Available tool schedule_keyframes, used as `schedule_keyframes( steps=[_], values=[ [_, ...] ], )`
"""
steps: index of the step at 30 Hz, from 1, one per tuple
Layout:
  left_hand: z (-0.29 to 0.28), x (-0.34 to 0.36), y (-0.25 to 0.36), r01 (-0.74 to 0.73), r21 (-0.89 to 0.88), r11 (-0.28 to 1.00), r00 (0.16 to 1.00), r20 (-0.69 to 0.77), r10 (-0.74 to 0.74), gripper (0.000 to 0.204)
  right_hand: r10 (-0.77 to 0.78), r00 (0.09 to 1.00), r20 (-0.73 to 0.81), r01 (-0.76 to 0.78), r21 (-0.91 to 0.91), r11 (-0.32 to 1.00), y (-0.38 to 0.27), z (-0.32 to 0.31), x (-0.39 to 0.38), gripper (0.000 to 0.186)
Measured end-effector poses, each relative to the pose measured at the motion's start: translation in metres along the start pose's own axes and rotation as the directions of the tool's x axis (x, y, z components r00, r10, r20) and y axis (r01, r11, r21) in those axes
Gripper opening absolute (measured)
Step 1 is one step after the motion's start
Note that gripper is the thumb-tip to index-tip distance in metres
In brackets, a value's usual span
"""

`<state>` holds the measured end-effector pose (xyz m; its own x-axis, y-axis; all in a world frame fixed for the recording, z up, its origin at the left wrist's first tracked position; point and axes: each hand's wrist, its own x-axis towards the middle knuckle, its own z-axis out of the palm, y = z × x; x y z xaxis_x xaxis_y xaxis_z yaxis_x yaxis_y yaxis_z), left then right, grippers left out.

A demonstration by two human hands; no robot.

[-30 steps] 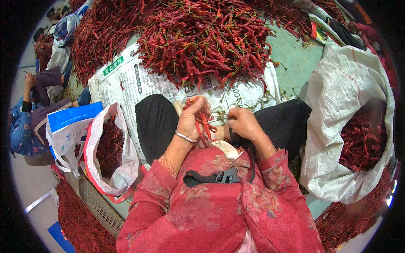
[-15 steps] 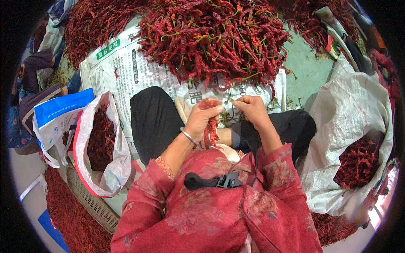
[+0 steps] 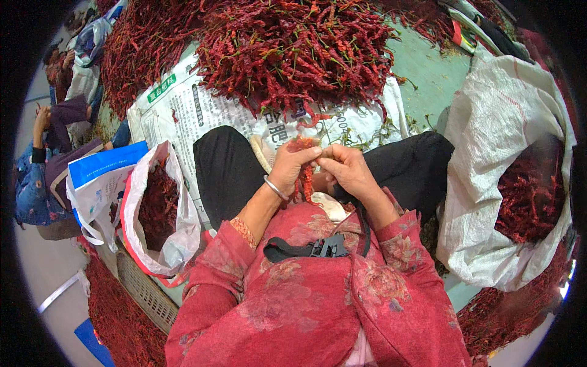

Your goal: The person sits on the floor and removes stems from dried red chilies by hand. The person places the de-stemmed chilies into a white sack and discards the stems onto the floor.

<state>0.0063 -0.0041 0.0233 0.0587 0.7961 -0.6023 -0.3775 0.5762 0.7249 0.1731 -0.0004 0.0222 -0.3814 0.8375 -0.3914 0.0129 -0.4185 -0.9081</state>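
Note:
My left hand (image 3: 290, 166), with a bangle at its wrist, is closed around a small bunch of dried red chili peppers (image 3: 304, 185), whose ends hang below the fingers. Against its thumb, my right hand (image 3: 350, 170) is closed in a pinch; what lies between those fingertips is hidden. Just beyond both hands rises a big heap of dried red chili peppers (image 3: 293, 58), many with pale green stems. It rests on a printed white sack (image 3: 183, 113) laid flat.
An upright white bag with a red edge (image 3: 183, 226) holds chilies at left, beside a blue-and-white bag (image 3: 107, 165). A large white woven sack (image 3: 477, 159) with chilies stands at right. A basket (image 3: 147, 290) lies lower left. Another person (image 3: 46, 171) sits at far left.
My right hand has come left from its spot apart, and its fingertips now meet my left thumb. The view has shifted slightly, and more of the person at left shows.

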Motion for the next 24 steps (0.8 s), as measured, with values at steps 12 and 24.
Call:
schedule_keyframes(
  steps=[12, 24],
  values=[
    [-0.001, 0.001, -0.013, -0.321, 0.534, 0.782, 0.941, 0.090, 0.325, 0.029, -0.647, 0.758, -0.077, 0.448, -0.660, 0.603, -0.009, 0.013, 0.000, 0.009],
    [-0.009, 0.002, 0.020, 0.091, -0.182, 0.979, 0.985, -0.128, -0.116, 0.026, -0.379, 0.923, -0.070, 0.030, -0.967, 0.251, -0.011, -0.015, 0.061, 0.009]
  ],
)
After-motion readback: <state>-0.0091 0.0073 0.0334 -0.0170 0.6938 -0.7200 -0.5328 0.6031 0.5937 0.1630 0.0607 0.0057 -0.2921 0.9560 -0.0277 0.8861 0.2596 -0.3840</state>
